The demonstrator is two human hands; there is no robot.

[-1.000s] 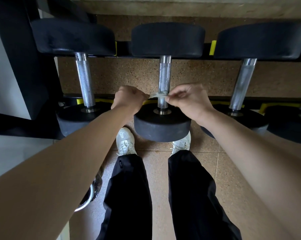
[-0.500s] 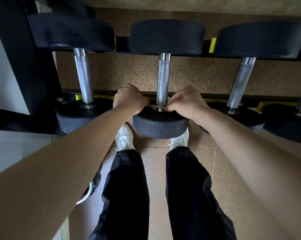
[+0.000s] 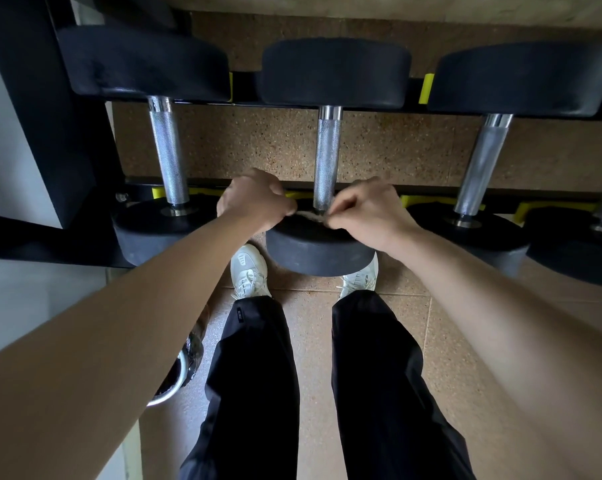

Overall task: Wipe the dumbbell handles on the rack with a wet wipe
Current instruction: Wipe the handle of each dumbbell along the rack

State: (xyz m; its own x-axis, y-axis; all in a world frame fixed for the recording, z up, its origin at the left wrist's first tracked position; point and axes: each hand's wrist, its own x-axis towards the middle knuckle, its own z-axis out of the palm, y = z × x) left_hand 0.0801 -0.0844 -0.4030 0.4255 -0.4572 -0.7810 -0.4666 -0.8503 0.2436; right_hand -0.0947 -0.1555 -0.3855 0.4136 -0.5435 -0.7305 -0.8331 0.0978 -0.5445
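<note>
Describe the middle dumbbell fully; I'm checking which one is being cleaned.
The middle dumbbell lies across the black rack, handle pointing away from the person. Two black, rubbery-looking round heads join a silver knurled handle, smooth at the far collar. At its near end a pale wipe sits against the handle, pinched by the left hand and right hand.
</note>
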